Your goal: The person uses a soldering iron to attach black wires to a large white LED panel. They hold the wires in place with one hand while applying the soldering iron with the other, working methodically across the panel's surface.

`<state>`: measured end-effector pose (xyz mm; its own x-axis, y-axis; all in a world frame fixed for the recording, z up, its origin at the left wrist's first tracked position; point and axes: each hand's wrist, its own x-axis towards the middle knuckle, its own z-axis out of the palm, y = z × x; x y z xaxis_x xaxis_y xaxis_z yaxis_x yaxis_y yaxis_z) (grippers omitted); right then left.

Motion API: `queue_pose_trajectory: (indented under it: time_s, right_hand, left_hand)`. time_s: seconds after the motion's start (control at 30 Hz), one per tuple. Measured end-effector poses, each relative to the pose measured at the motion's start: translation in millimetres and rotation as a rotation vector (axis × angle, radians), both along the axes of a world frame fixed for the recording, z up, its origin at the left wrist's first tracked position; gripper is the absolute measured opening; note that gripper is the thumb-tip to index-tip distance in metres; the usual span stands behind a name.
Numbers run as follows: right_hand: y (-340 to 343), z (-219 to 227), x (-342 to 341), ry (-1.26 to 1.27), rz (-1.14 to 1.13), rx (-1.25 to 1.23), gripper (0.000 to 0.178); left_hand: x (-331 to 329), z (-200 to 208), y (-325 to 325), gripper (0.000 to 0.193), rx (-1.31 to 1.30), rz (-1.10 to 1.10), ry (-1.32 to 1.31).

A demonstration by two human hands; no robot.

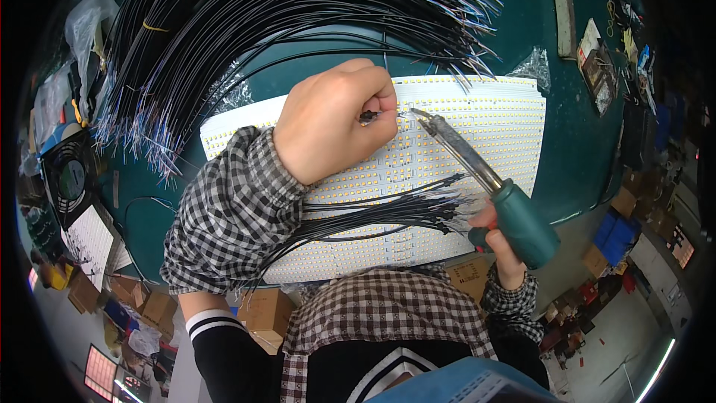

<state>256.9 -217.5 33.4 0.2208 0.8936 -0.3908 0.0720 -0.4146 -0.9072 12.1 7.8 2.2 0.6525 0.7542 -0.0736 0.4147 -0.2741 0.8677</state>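
Observation:
My left hand [328,119] is closed in a pinch on the end of a black cable [368,116], over the upper part of white LED strip boards [492,153] dotted with rows of small yellow chips. Its fingers hide most of that cable. My right hand [509,260] grips the green handle of a soldering iron [526,227]. The metal tip points up and left, close to the thin wire ends at my left fingertips; whether they touch I cannot tell. Lower on the boards lies a small bundle of black cables [373,216] with stripped ends toward the right.
A large arched bundle of black cables [298,4] covers the back of the green table [522,0]. At the left stand a black fan [71,179] and plastic bags [91,19]. A long strip [561,4] and small clutter lie at the right. Cardboard boxes [265,313] are below.

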Motion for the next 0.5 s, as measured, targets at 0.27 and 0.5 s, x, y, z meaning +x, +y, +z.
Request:
queue_pose_trajectory:
  time_s: [0.27,0.5]
  right_hand:
    - [3.0,9.3,2.0,-0.026,0.030,-0.042,0.057]
    - [13.1,-0.3,-6.1,0.077,-0.198,0.207,0.057]
  left_hand:
    - [-0.6,-1.3,0.6,0.010,-0.006,-0.012,0.001]
    - [1.2,-0.5,1.6,0.010,-0.012,-0.008,0.045]
